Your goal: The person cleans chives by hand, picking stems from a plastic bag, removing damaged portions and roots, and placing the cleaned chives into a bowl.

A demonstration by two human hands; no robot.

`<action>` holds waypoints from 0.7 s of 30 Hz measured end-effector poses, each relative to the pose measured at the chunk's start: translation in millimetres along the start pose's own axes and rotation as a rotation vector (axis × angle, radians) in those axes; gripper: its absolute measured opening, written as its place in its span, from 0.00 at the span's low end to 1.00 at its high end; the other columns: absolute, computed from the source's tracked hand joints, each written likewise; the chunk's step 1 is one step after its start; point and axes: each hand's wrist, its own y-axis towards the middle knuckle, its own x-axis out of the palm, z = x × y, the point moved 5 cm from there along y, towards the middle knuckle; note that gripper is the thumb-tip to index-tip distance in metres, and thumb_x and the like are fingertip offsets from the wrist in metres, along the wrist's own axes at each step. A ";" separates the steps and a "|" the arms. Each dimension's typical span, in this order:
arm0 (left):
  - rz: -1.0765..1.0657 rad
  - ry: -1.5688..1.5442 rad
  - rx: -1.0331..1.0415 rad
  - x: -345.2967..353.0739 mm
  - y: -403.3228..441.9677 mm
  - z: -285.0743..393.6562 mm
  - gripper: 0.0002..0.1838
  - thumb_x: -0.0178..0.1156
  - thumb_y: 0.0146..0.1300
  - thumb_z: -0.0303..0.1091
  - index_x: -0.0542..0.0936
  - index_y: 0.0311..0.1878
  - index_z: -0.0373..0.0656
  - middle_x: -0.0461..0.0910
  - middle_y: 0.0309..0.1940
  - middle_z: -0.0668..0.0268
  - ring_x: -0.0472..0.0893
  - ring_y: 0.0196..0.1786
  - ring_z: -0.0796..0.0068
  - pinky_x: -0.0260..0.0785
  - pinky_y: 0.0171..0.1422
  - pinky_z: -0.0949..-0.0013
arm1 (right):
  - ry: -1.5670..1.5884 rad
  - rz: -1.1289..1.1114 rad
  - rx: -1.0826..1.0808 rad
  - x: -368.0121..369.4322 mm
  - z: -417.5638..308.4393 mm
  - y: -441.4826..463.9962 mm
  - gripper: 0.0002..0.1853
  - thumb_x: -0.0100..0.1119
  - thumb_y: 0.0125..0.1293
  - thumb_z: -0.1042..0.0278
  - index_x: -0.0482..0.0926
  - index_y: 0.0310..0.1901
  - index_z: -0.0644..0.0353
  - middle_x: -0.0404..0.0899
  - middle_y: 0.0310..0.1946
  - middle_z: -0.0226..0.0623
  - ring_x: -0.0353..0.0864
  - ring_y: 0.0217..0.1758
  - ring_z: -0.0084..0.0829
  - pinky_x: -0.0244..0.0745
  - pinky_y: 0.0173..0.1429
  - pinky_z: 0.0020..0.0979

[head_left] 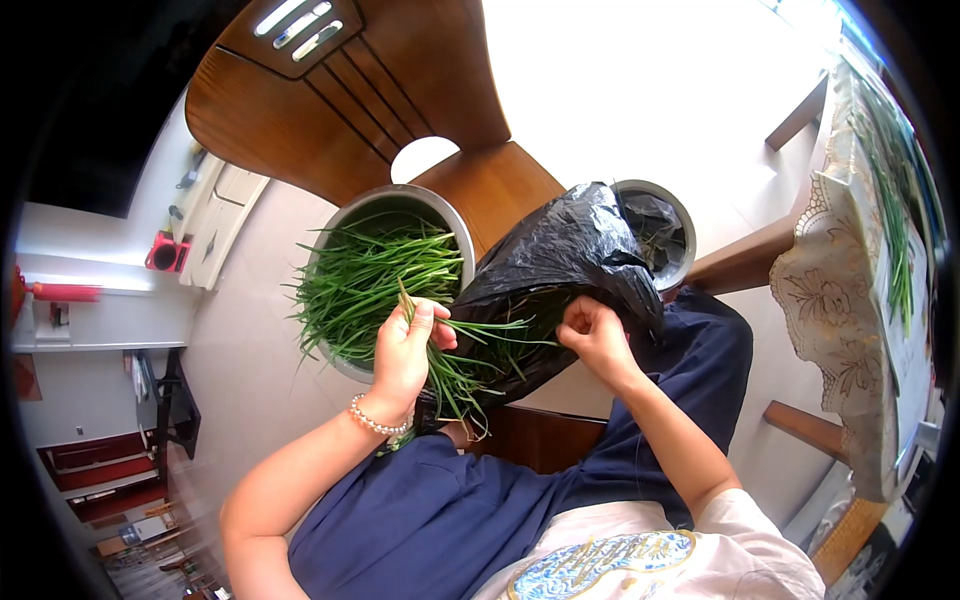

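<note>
My left hand [405,350] is closed around a small bunch of chives [485,328], whose green blades point to the right. Opposite it, my right hand [592,335] is pinched at the mouth of a black plastic bag [560,250]; whatever lies between its fingertips is too small to make out. More chives spill from the bag below my left hand. Behind that hand, a metal basin [466,240] holds a thick heap of green chives [375,285]. The bag lies across my lap and hides part of the basin's right side.
A wooden chair [350,90] stands behind the basin. Right of the bag is a metal pot [690,235] with dark plastic in it. At far right, a table with a lace-edged cloth [825,290] bears more green stalks [893,235]. A white cabinet [222,215] stands left.
</note>
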 end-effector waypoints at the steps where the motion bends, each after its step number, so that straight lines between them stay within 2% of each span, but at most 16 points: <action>1: -0.005 -0.005 0.002 -2.2 1.6 -1.7 0.14 0.45 0.70 0.40 0.72 0.37 0.41 0.75 0.25 0.66 0.75 0.29 0.76 0.69 0.39 0.73 | 0.001 0.000 0.001 -1.0 1.6 -0.7 0.08 0.63 0.50 0.70 0.73 0.24 0.62 0.69 0.15 0.29 0.68 0.20 0.22 0.63 0.26 0.27; 3: 0.000 -0.012 -0.010 -3.0 2.6 -0.1 0.14 0.45 0.70 0.41 0.72 0.37 0.41 0.75 0.25 0.66 0.75 0.29 0.76 0.69 0.39 0.73 | -0.238 0.065 -0.066 -6.4 -12.5 -4.6 0.07 0.63 0.47 0.72 0.73 0.24 0.61 0.70 0.16 0.34 0.71 0.21 0.31 0.65 0.28 0.31; 4: 0.005 -0.020 -0.022 -3.2 2.9 0.7 0.14 0.45 0.70 0.41 0.72 0.37 0.41 0.75 0.25 0.66 0.75 0.30 0.76 0.69 0.39 0.73 | -0.236 0.066 -0.065 -6.3 -13.4 -4.6 0.07 0.63 0.47 0.72 0.73 0.24 0.61 0.70 0.16 0.34 0.71 0.21 0.31 0.65 0.28 0.31; 6: 0.005 -0.020 -0.019 -2.2 3.2 3.5 0.14 0.45 0.70 0.41 0.72 0.37 0.40 0.75 0.25 0.66 0.75 0.30 0.76 0.69 0.40 0.73 | -0.430 0.118 -0.110 -7.7 -17.7 -3.8 0.08 0.60 0.47 0.74 0.73 0.30 0.61 0.71 0.18 0.37 0.72 0.24 0.39 0.67 0.31 0.35; 11: 0.009 -0.028 -0.014 -4.1 5.9 5.1 0.14 0.45 0.70 0.41 0.72 0.38 0.41 0.75 0.26 0.66 0.75 0.30 0.76 0.69 0.40 0.72 | -0.427 0.145 -0.258 -1.9 -8.2 5.1 0.07 0.60 0.48 0.74 0.78 0.32 0.60 0.73 0.21 0.40 0.76 0.29 0.42 0.70 0.34 0.37; 14: 0.010 -0.045 -0.019 -6.3 7.1 5.7 0.14 0.45 0.70 0.41 0.72 0.38 0.41 0.75 0.26 0.66 0.75 0.30 0.76 0.70 0.40 0.72 | -0.413 0.236 -0.336 -0.1 -15.8 7.6 0.08 0.59 0.49 0.75 0.81 0.34 0.59 0.76 0.29 0.45 0.78 0.39 0.46 0.73 0.40 0.39; 16: 0.010 -0.075 -0.027 -7.7 6.3 5.6 0.13 0.44 0.70 0.41 0.72 0.38 0.40 0.74 0.26 0.66 0.75 0.31 0.76 0.70 0.41 0.71 | -0.466 0.021 -0.085 -0.2 -31.2 5.0 0.13 0.58 0.51 0.77 0.79 0.40 0.58 0.77 0.34 0.47 0.78 0.41 0.46 0.73 0.41 0.38; 17: 0.010 -0.075 -0.028 -7.9 6.2 6.6 0.13 0.44 0.70 0.41 0.72 0.38 0.40 0.74 0.26 0.66 0.75 0.31 0.76 0.70 0.41 0.71 | -0.511 0.073 -0.142 -1.7 -31.1 3.2 0.13 0.58 0.53 0.76 0.79 0.42 0.58 0.79 0.31 0.44 0.79 0.34 0.44 0.73 0.38 0.37; 18: 0.018 -0.103 -0.053 -8.4 5.9 7.6 0.13 0.44 0.71 0.40 0.72 0.39 0.40 0.74 0.27 0.66 0.75 0.31 0.75 0.71 0.41 0.71 | -0.511 0.073 -0.142 -0.1 -28.5 3.6 0.13 0.58 0.53 0.76 0.79 0.42 0.58 0.79 0.31 0.44 0.79 0.34 0.44 0.73 0.38 0.37; 20: 0.027 -0.130 -0.078 -9.2 5.7 11.4 0.13 0.44 0.71 0.40 0.72 0.39 0.40 0.74 0.27 0.66 0.75 0.31 0.75 0.71 0.41 0.71 | -0.556 0.393 -0.720 -2.5 -53.0 -10.8 0.09 0.59 0.54 0.74 0.80 0.38 0.59 0.79 0.23 0.41 0.78 0.24 0.40 0.73 0.32 0.34; 21: 0.033 -0.177 -0.106 -9.8 6.0 13.1 0.13 0.43 0.71 0.40 0.71 0.39 0.40 0.74 0.28 0.66 0.75 0.31 0.75 0.71 0.41 0.70 | -0.555 0.391 -0.719 -2.0 -52.5 -12.5 0.09 0.59 0.54 0.74 0.80 0.38 0.59 0.79 0.23 0.41 0.78 0.24 0.40 0.73 0.32 0.34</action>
